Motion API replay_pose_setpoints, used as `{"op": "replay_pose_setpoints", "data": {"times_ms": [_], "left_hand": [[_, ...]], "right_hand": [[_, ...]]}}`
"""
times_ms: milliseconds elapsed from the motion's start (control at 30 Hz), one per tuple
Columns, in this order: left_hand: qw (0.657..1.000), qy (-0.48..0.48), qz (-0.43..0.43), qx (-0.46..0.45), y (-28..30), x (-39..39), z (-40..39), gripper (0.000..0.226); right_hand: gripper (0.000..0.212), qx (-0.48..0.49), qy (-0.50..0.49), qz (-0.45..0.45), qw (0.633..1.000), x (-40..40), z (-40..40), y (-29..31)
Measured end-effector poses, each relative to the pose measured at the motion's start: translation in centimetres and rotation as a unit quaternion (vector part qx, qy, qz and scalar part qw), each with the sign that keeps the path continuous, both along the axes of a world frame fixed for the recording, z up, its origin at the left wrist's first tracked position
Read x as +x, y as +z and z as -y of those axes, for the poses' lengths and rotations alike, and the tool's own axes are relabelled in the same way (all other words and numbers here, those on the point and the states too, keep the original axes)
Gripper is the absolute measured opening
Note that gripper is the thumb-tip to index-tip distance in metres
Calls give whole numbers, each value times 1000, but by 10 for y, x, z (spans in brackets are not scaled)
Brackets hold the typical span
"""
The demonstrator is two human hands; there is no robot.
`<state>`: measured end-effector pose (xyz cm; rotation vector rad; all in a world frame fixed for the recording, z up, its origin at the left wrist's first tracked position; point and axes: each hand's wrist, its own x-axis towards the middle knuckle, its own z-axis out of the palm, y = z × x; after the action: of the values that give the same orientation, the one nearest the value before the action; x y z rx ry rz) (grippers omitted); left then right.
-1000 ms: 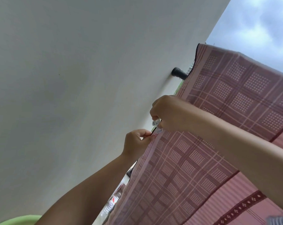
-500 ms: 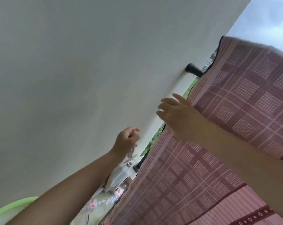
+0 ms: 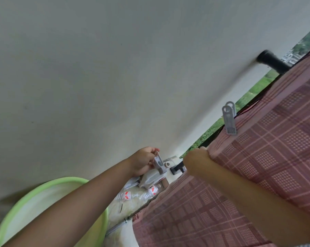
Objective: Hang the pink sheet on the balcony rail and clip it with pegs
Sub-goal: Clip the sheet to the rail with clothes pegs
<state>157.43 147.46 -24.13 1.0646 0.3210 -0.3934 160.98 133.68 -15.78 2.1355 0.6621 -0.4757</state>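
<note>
The left hand (image 3: 143,162) is pinching a grey peg (image 3: 158,162), fingers curled, forearm reaching up from seven o'clock. It should be squeezing the peg wide before biting fabric and rail (image 3: 273,62) together. At three o'clock of it, the right hand (image 3: 197,162) is gripping the sheet (image 3: 268,157) edge; it should be pulling it taut. At one o'clock, a clipped peg (image 3: 229,120) is holding the sheet, which is draping over the rail.

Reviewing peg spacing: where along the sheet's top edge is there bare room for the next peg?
Free: the edge between the clipped peg and the right hand, and above that peg toward the black rail. Crowded: by the left hand holding a peg.
</note>
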Motion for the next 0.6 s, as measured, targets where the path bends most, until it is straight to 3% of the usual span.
{"op": "replay_pose_setpoints", "data": {"times_ms": [233, 400, 467, 600], "left_hand": [[999, -52, 0, 3, -12, -2, -1, 28], [1000, -9, -1, -8, -27, -4, -4, 19], [1000, 1, -10, -3, -35, -4, -4, 28], [998, 11, -38, 44, -42, -6, -5, 22]], "right_hand": [[26, 39, -46, -13, 998, 7, -7, -5], [25, 51, -35, -23, 998, 11, -10, -11], [24, 33, -1, -44, 998, 11, -11, -16], [32, -43, 1, -93, 995, 9, -11, -22]]}}
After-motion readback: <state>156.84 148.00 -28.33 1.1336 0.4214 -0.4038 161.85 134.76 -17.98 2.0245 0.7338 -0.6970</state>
